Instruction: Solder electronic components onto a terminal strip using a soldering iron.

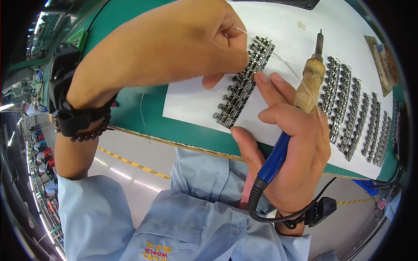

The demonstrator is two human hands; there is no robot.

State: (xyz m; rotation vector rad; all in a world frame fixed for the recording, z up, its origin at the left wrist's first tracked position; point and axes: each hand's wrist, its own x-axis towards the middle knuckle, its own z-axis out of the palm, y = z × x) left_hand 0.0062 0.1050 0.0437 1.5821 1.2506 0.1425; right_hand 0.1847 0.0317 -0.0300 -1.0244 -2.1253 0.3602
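Note:
My left hand (226, 45) is closed with a thin, pale solder wire (246, 32) pinched in it, over the far end of a row of small metal parts (239, 89). The wire's thin length trails to the right past the row. My right hand (300, 148) holds a soldering iron (311, 80) with a wooden handle and a blue lower grip. The iron's dark tip (321, 35) points away from me, off the parts. Thumb and fingertips of my right hand rest along the near right edge of the row.
White paper (191, 102) covers much of the green table mat (133, 106). Several more rows of metal parts (348, 108) lie at the right. Beyond them is a flat, worn strip (379, 65). The iron's black cord (257, 209) loops by my right wrist. A green tray (78, 39) stands far left.

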